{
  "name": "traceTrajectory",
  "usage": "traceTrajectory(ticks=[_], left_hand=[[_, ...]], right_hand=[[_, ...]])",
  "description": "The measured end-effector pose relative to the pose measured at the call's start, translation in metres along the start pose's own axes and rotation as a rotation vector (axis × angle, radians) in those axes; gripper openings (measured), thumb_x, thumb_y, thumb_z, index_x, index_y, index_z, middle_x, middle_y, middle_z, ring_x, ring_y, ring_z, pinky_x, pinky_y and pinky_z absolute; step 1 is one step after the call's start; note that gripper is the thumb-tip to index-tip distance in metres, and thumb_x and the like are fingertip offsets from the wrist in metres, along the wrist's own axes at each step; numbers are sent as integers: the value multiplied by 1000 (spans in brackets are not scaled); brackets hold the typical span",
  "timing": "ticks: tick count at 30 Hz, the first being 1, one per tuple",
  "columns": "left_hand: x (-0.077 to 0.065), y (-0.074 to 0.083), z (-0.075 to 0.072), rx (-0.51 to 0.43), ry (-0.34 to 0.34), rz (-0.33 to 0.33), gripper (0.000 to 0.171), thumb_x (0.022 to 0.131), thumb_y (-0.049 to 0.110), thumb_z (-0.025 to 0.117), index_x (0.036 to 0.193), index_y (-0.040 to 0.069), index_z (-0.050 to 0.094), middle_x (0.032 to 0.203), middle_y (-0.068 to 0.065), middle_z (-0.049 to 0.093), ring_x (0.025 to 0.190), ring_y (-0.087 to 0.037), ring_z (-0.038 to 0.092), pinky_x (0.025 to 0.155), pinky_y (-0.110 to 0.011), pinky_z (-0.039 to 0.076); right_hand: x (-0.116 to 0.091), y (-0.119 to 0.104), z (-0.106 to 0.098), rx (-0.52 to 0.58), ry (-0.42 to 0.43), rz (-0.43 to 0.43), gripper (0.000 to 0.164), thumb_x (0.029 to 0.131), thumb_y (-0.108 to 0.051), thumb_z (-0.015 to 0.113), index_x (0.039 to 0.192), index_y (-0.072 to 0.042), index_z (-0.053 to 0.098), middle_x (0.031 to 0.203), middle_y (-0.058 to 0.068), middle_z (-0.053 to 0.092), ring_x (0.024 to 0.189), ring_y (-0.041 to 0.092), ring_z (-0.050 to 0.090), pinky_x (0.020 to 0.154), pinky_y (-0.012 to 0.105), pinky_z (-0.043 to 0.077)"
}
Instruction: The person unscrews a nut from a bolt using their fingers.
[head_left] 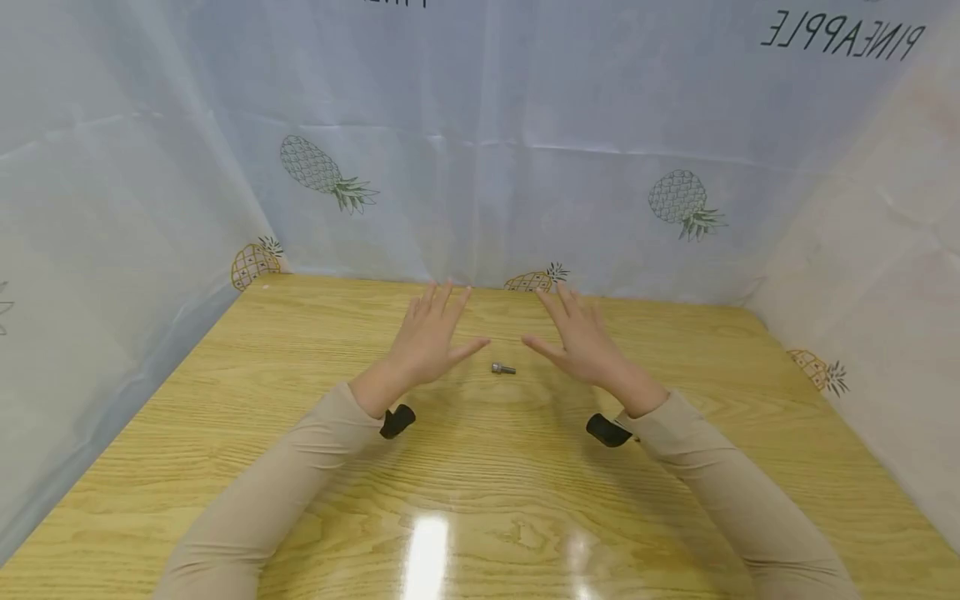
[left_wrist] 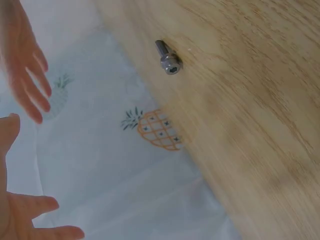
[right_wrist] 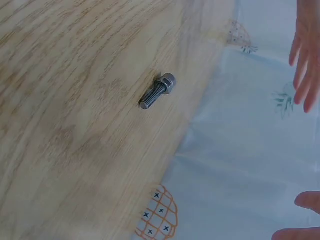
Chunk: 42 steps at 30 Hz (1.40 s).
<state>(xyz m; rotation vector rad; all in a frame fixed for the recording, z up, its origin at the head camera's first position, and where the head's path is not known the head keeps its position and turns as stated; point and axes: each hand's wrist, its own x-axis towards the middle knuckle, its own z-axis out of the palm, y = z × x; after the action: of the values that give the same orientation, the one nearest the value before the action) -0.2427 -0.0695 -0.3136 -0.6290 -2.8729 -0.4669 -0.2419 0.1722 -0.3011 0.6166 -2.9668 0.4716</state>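
Note:
A metal hex socket bolt lies on its side on the wooden table, between and a little below the two hands. Its threaded shank shows in the right wrist view, where the bolt has a ring-like washer or nut near its head; which one, I cannot tell. The hex recess of the bolt faces the left wrist camera. My left hand is held with fingers spread, left of the bolt and apart from it. My right hand mirrors it on the right, fingers spread and holding nothing.
White cloth printed with pineapples hangs behind the table's far edge and along both sides. A dark wrist device sits under the left wrist, another wrist device under the right. Light glares off the near tabletop.

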Motion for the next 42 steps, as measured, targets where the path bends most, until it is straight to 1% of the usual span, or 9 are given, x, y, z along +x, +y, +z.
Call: traceTrajectory(ticks=[7, 12, 16, 19, 23, 26, 30, 36, 42], left_hand=[[2, -2, 0, -89, 40, 47, 74, 93, 53, 47, 147, 6, 26, 151, -20, 26, 142, -38, 22, 117, -50, 19], [2, 0, -1, -220, 12, 7, 68, 94, 49, 48, 143, 4, 35, 149, -17, 34, 138, -35, 32, 112, -51, 30], [3, 1, -2, -331, -3, -14, 62, 94, 46, 50, 140, 5, 40, 146, -14, 39, 135, -33, 36, 110, -50, 33], [5, 2, -1, -412, -3, -17, 58, 94, 43, 52, 138, 6, 44, 144, -13, 43, 132, -33, 41, 108, -48, 36], [7, 1, 2, -498, -16, -13, 54, 95, 39, 53, 137, 6, 45, 140, -14, 48, 125, -34, 49, 101, -47, 43], [8, 1, 4, -546, -38, -20, 54, 95, 38, 53, 137, 5, 45, 138, -15, 49, 122, -35, 51, 98, -46, 46], [9, -2, 9, -590, -66, -57, 53, 95, 37, 53, 137, 6, 46, 138, -15, 50, 118, -34, 54, 94, -45, 49], [11, -8, 19, -631, -83, -109, 48, 94, 33, 55, 134, 7, 49, 134, -16, 52, 113, -33, 57, 91, -42, 50], [16, -9, 29, -656, -120, -142, 43, 93, 28, 57, 130, 6, 54, 126, -16, 58, 110, -32, 58, 91, -40, 50]], right_hand=[[5, 6, 2, 152, 26, -13, 71, 95, -45, 48, 151, -14, 17, 157, 20, 8, 144, 40, 11, 113, 61, 17], [9, 13, 6, 312, 48, -12, 64, 96, -41, 48, 148, -12, 25, 153, 18, 23, 139, 39, 26, 111, 58, 25], [10, 16, 8, 475, 38, 3, 60, 97, -37, 50, 146, -9, 29, 149, 17, 33, 134, 39, 35, 109, 55, 31], [11, 18, 10, 544, 22, 29, 56, 97, -36, 49, 143, -9, 34, 145, 18, 38, 132, 38, 40, 106, 54, 36], [13, 19, 13, 576, -9, 92, 52, 97, -40, 48, 139, -10, 40, 140, 17, 44, 127, 36, 46, 101, 51, 42], [15, 19, 16, 608, -37, 138, 52, 96, -43, 47, 137, -11, 43, 138, 14, 47, 126, 34, 47, 101, 50, 42], [17, 20, 20, 660, -69, 176, 51, 96, -43, 48, 136, -12, 45, 137, 13, 48, 124, 33, 48, 102, 50, 41], [21, 24, 27, 720, -103, 212, 47, 97, -36, 49, 135, -8, 46, 133, 17, 49, 121, 34, 49, 103, 49, 42], [24, 27, 35, 777, -151, 218, 48, 97, -25, 51, 136, 1, 43, 129, 24, 50, 119, 39, 51, 101, 46, 44]])
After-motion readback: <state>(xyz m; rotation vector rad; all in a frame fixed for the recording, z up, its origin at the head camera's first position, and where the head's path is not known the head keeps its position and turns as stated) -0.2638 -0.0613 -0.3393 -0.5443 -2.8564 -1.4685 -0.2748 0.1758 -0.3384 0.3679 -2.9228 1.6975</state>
